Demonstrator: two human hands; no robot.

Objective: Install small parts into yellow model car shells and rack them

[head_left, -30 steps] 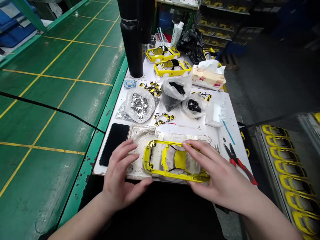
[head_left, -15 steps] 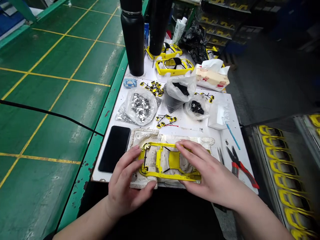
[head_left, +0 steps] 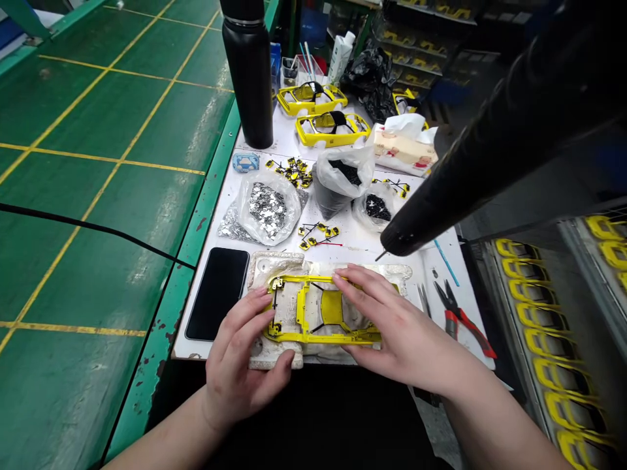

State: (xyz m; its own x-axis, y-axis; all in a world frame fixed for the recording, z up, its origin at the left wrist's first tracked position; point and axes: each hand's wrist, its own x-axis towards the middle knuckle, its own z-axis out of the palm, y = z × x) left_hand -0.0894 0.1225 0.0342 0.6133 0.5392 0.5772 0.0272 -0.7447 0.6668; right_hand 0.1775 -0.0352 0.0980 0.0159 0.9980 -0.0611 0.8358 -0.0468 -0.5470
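A yellow toy car body (head_left: 302,307) lies with its open inside facing up in a whitish moulded cradle (head_left: 279,261). The fingertips of my left hand (head_left: 245,346) curve against its left end, near a black rod with small end pieces; the thumb lies at the cradle's near edge. My right hand (head_left: 392,320) spans the right part of the body, fingers on the far rail and thumb by the near rail, hiding that end. Above and right of it hangs a black electric screwdriver (head_left: 450,163), tilted, its thin bit pointing down toward the cradle.
Left of the cradle lies a phone (head_left: 218,294); red-handled pliers (head_left: 463,320) and tweezers (head_left: 424,299) lie right. Bags of silvery pieces (head_left: 267,209) and black bits (head_left: 343,176) stand behind. A tall black bottle (head_left: 248,78) and finished yellow cars (head_left: 333,128) are farther back.
The hanging screwdriver has swung from beside the bottle to the right, closer to my right hand. The view has shifted slightly; both hands stay on the car body.
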